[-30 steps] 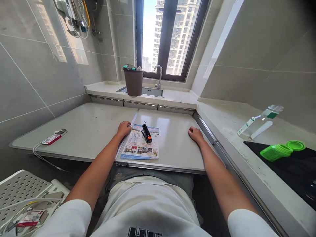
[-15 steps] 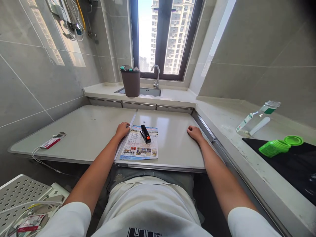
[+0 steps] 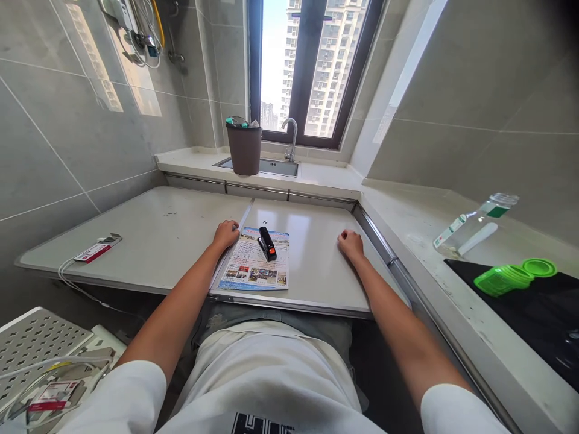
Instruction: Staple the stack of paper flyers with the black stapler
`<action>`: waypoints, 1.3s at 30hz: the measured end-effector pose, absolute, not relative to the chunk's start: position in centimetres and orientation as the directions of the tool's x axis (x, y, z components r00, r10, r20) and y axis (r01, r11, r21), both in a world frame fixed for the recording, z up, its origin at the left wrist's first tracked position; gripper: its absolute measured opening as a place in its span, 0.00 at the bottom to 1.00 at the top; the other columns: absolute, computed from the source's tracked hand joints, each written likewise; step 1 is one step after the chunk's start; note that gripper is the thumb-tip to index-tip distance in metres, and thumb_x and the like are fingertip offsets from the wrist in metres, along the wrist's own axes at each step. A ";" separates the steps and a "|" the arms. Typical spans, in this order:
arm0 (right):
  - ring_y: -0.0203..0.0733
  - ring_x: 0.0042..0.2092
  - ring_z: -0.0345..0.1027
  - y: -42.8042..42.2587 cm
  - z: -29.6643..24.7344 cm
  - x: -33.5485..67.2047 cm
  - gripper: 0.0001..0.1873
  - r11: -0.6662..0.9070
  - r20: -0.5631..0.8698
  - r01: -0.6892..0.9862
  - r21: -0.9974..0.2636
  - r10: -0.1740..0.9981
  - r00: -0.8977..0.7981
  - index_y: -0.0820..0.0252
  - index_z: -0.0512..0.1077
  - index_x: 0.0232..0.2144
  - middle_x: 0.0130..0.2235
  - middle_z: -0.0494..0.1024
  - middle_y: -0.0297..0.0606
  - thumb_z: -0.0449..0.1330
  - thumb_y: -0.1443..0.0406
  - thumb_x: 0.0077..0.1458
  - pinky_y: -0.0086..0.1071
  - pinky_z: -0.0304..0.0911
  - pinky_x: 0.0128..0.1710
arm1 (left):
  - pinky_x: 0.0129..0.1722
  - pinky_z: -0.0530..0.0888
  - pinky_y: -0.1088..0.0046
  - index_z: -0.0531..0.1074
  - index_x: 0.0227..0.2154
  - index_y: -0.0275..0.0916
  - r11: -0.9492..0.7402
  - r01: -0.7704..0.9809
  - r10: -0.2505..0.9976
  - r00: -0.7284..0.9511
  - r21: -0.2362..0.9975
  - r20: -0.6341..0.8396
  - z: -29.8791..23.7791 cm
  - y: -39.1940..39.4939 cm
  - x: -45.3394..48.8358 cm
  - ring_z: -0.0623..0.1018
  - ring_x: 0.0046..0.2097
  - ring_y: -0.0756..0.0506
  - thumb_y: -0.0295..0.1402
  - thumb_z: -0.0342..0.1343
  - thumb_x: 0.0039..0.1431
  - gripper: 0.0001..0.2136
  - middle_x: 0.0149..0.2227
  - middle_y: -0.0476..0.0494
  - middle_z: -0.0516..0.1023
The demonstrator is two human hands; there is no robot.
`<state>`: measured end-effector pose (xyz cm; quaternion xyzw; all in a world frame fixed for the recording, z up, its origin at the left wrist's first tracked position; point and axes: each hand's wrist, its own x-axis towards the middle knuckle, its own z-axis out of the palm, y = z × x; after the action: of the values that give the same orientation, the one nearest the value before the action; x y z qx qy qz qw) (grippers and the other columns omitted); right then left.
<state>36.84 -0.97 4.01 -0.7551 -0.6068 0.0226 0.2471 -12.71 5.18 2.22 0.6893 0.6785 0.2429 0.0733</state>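
A black stapler (image 3: 267, 243) with an orange patch lies at a slant on a stack of printed leaflets (image 3: 256, 278). My left hand (image 3: 225, 234) rests on the table just left of the leaflets' upper corner, fingers curled. A small greyish bit shows at its fingertips, too small to name. On the table to the right, apart from the leaflets, my right hand (image 3: 351, 243) is curled into a loose fist, with nothing visible in it. Two tiny dark pieces, like staples (image 3: 265, 222), lie on the tabletop beyond the stapler.
On the white table (image 3: 136, 226) at left lies a red-and-white box (image 3: 96, 249) beside a white cable. A brown bin (image 3: 245, 149) stands by the sink (image 3: 283, 168). The right counter holds a clear jar (image 3: 479, 223) and an open green bottle (image 3: 503, 281).
My right hand has shifted slightly left and its fingers look more curled. The view has tilted a little. My left hand, the stapler and the leaflets stay in place.
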 end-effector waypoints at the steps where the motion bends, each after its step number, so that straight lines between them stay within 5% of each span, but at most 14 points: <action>1: 0.52 0.49 0.77 -1.0 4.3 34.9 0.13 -0.103 0.281 0.905 -0.412 0.931 0.234 0.61 0.80 0.40 0.48 0.84 0.54 0.54 0.67 0.68 0.37 0.65 0.48 | 0.66 0.70 0.62 0.82 0.55 0.35 -0.066 0.899 0.971 -0.042 0.433 0.235 2.2 5.2 -12.7 0.77 0.64 0.34 0.28 0.56 0.61 0.20 0.62 0.29 0.81; 6: 0.42 0.45 0.77 -1.1 5.2 22.4 0.17 0.225 0.289 0.838 -0.496 0.953 -0.085 0.53 0.78 0.44 0.45 0.85 0.37 0.58 0.49 0.72 0.31 0.68 0.48 | 0.65 0.71 0.62 0.82 0.55 0.36 -0.067 0.899 0.971 -0.042 0.434 0.236 2.2 5.1 -12.8 0.77 0.64 0.33 0.28 0.57 0.62 0.20 0.61 0.29 0.81; 9: 0.46 0.47 0.77 -1.6 5.4 16.1 0.24 0.330 0.254 0.728 -0.600 0.942 -0.218 0.54 0.74 0.52 0.49 0.83 0.41 0.59 0.43 0.70 0.35 0.69 0.47 | 0.65 0.71 0.62 0.82 0.55 0.36 -0.068 0.905 0.971 -0.037 0.420 0.238 2.4 4.9 -12.8 0.77 0.63 0.33 0.28 0.56 0.62 0.20 0.61 0.29 0.81; 12: 0.50 0.50 0.77 -2.1 5.6 12.9 0.23 0.314 0.161 0.778 -0.544 0.949 -0.270 0.53 0.72 0.53 0.53 0.83 0.43 0.67 0.48 0.65 0.37 0.68 0.46 | 0.64 0.71 0.63 0.82 0.55 0.37 -0.070 0.912 0.970 -0.033 0.405 0.242 2.5 4.7 -12.7 0.77 0.64 0.33 0.29 0.57 0.62 0.20 0.61 0.30 0.81; 16: 0.54 0.48 0.78 -2.7 5.6 13.1 0.15 0.274 0.107 0.830 -0.487 0.961 -0.255 0.53 0.71 0.51 0.49 0.85 0.45 0.65 0.58 0.65 0.38 0.66 0.43 | 0.64 0.70 0.64 0.82 0.55 0.36 -0.071 0.910 0.970 -0.032 0.409 0.239 2.6 4.6 -12.5 0.77 0.64 0.34 0.29 0.56 0.62 0.20 0.61 0.30 0.81; 26: 0.53 0.48 0.79 -3.6 4.4 21.8 0.13 0.125 0.104 0.886 -0.446 0.991 -0.087 0.54 0.74 0.49 0.48 0.86 0.45 0.64 0.59 0.64 0.35 0.63 0.39 | 0.68 0.71 0.56 0.83 0.50 0.37 -0.119 0.865 0.958 -0.030 0.488 0.287 3.4 4.0 -10.6 0.77 0.65 0.32 0.26 0.54 0.63 0.17 0.59 0.29 0.81; 33: 0.51 0.47 0.80 -3.9 3.8 23.8 0.09 0.103 0.183 0.850 -0.516 0.983 -0.008 0.55 0.78 0.45 0.45 0.87 0.43 0.67 0.62 0.62 0.34 0.65 0.41 | 0.63 0.77 0.61 0.85 0.49 0.44 -0.531 0.698 0.847 0.434 0.480 0.306 3.1 1.8 -1.9 0.83 0.57 0.39 0.31 0.56 0.69 0.14 0.56 0.40 0.84; 39: 0.48 0.57 0.78 -3.7 4.4 25.0 0.14 0.217 0.310 0.794 -0.567 0.950 -0.038 0.56 0.79 0.53 0.55 0.85 0.42 0.67 0.63 0.66 0.36 0.67 0.58 | 0.62 0.75 0.50 0.82 0.53 0.42 -0.574 0.680 0.818 0.496 0.456 0.292 1.6 0.4 -0.7 0.80 0.58 0.32 0.35 0.62 0.67 0.14 0.56 0.34 0.83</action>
<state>25.02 -3.75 4.39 -0.6138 -0.7104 0.1207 0.3225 -0.72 0.44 1.64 0.8531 0.4389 0.2439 0.1418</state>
